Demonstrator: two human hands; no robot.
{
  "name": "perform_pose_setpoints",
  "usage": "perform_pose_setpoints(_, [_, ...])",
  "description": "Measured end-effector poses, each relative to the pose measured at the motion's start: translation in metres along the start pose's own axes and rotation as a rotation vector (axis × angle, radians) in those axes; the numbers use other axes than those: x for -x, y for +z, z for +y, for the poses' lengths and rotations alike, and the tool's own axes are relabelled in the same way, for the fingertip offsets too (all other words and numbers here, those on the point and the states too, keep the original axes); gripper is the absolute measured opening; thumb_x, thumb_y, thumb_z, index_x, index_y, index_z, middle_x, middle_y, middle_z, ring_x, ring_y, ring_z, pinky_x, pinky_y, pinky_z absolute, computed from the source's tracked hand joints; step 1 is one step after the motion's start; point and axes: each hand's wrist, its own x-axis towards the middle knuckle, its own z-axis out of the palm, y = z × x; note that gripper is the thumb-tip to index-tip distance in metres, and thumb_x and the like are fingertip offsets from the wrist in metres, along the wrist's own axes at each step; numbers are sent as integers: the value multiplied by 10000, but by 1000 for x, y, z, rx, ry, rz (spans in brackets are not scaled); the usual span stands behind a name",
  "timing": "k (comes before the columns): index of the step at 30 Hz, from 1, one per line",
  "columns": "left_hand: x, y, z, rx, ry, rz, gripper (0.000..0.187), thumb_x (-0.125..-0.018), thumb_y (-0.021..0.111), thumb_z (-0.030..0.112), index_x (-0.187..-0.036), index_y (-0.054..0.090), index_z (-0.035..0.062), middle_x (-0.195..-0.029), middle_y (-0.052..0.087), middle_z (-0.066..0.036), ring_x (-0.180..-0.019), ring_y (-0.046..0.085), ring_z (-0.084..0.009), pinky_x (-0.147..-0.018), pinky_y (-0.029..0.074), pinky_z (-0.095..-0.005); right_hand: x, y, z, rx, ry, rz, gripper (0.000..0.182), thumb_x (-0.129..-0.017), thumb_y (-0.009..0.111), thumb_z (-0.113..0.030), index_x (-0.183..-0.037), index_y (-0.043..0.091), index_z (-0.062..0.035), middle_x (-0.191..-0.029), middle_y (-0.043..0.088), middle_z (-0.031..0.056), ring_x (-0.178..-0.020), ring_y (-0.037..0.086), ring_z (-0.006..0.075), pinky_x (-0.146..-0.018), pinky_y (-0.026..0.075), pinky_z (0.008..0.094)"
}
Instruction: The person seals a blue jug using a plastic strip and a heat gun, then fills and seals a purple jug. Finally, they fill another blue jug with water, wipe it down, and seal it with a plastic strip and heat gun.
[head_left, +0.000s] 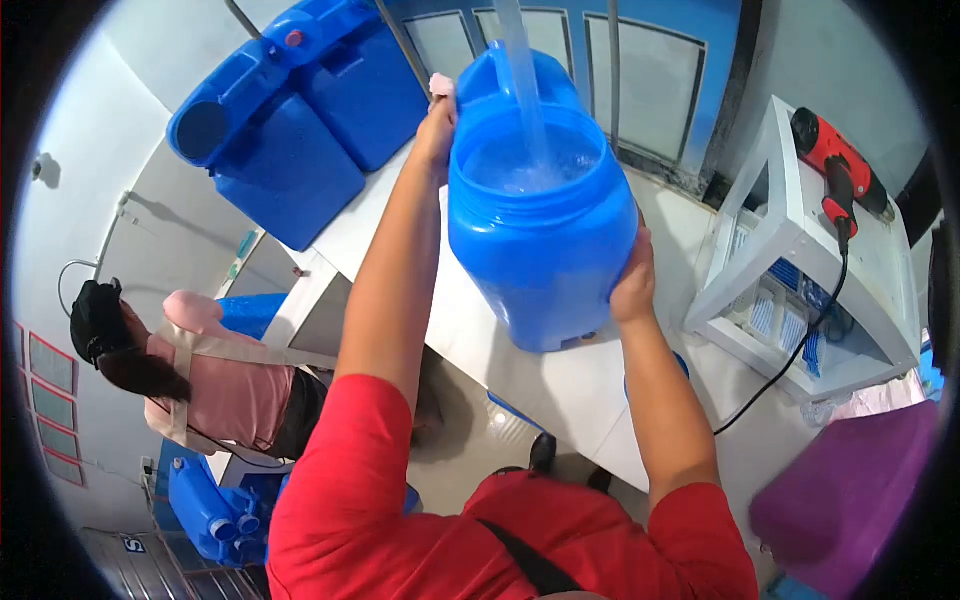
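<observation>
A large blue jug (540,250) with a wide open mouth stands on the white counter (465,330). A stream of water (530,110) falls from above into the mouth, and bubbling water shows inside. My left hand (436,135) is at the jug's upper left side, closed around a small pink cloth or sponge (441,86). On the lower right side of the jug, my right hand (634,278) grips the wall, its fingers partly hidden behind the plastic.
Two blue containers (290,160) stand at the upper left. A white rack (790,250) holds a red heat gun (840,165) with a hanging cord. Purple cloth (850,490) is at lower right. A person in pink (230,390) is at left, near blue jugs (205,510).
</observation>
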Motion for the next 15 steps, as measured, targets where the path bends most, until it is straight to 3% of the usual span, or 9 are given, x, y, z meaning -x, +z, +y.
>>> perform_pose_setpoints(1, [-12,-14,-18,165,-91,-200,369,-1030,400,329,-1223,552,55,-1093,670,-157,-928,688,-264,-778,585,-387,1,1,-1,9,17,12,663,-1086,184,-474,-1531,302,3,-1537,404,129,-1411,382,231,-1190,255,365])
perform_pose_setpoints(3, [-2,-19,-54,253,-196,-257,397,-1036,398,351,-1258,538,53,-1130,659,-155,-973,674,-270,-817,573,-403,-4,6,-10,206,-19,39,707,-1078,210,-479,-1505,323,72,-1532,410,181,-1451,329,257,-1207,190,377])
perform_pose_setpoints(9, [132,-38,-152,183,-451,17,489,-1056,394,419,-1360,493,49,-1242,625,-151,-1109,634,-289,-932,536,-449,-10,11,-14,342,-91,-5,729,-1075,179,-506,-1503,332,64,-1525,411,215,-1459,321,290,-1213,167,380])
perform_pose_setpoints(10, [160,-36,-157,189,-441,73,506,-1059,393,430,-1377,485,48,-1261,619,-150,-1132,628,-293,-951,530,-456,-10,11,-13,365,-102,3,732,-1074,168,-511,-1506,331,58,-1526,407,221,-1471,299,294,-1216,158,381])
perform_pose_setpoints(12, [202,-18,-160,239,-227,222,521,-1069,350,442,-1401,447,53,-1251,626,-143,-1153,615,-281,-987,508,-461,-11,11,-12,364,-99,-2,726,-1074,180,-510,-1510,323,53,-1540,385,222,-1482,275,292,-1217,157,384])
perform_pose_setpoints(13, [214,-29,-176,190,-205,210,519,-1068,346,456,-1409,439,75,-1123,666,-117,-1062,640,-253,-925,523,-437,-9,11,-12,367,-93,-4,721,-1075,192,-509,-1515,316,48,-1553,362,222,-1492,251,290,-1217,155,387])
perform_pose_setpoints(14, [241,-21,-151,99,-234,122,511,-1066,349,456,-1402,430,80,-989,662,-80,-926,639,-209,-822,519,-383,-4,8,-11,365,-97,-6,721,-1075,192,-509,-1515,316,48,-1553,362,222,-1492,251,290,-1217,155,387])
perform_pose_setpoints(15, [261,-10,-138,37,-137,44,506,-1065,351,454,-1385,439,73,-930,648,-63,-877,626,-183,-786,504,-346,-1,2,-9,404,-34,-3,683,-1083,198,-489,-1521,324,20,-1553,369,177,-1465,290,248,-1205,194,371])
